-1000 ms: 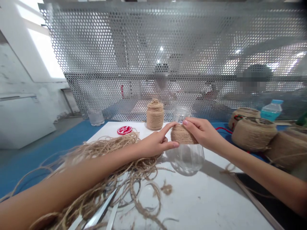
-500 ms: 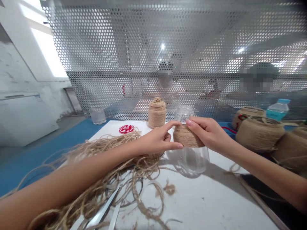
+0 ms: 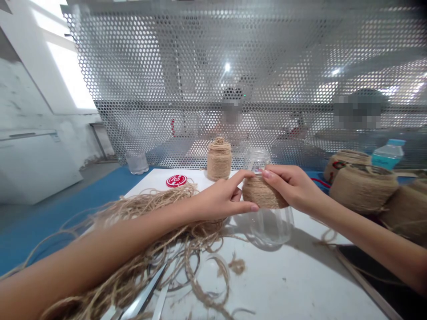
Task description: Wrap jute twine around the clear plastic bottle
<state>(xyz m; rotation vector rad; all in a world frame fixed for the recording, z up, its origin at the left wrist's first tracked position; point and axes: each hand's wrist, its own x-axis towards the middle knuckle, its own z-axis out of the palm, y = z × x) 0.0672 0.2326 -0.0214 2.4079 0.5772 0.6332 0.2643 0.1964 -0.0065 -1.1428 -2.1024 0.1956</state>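
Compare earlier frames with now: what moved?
The left hand and right hand have shifted slightly right, carrying the twine-wrapped glass jar with them; neither let go. The loose jute twine and the twine-covered jar behind stayed put.

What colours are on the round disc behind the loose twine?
Red with white markings; the head view shows the disc clearly.

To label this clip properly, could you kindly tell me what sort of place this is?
Probably a handicraft workshop: twine-wrapped jars, loose jute twine, and a perforated metal screen with a person behind it.
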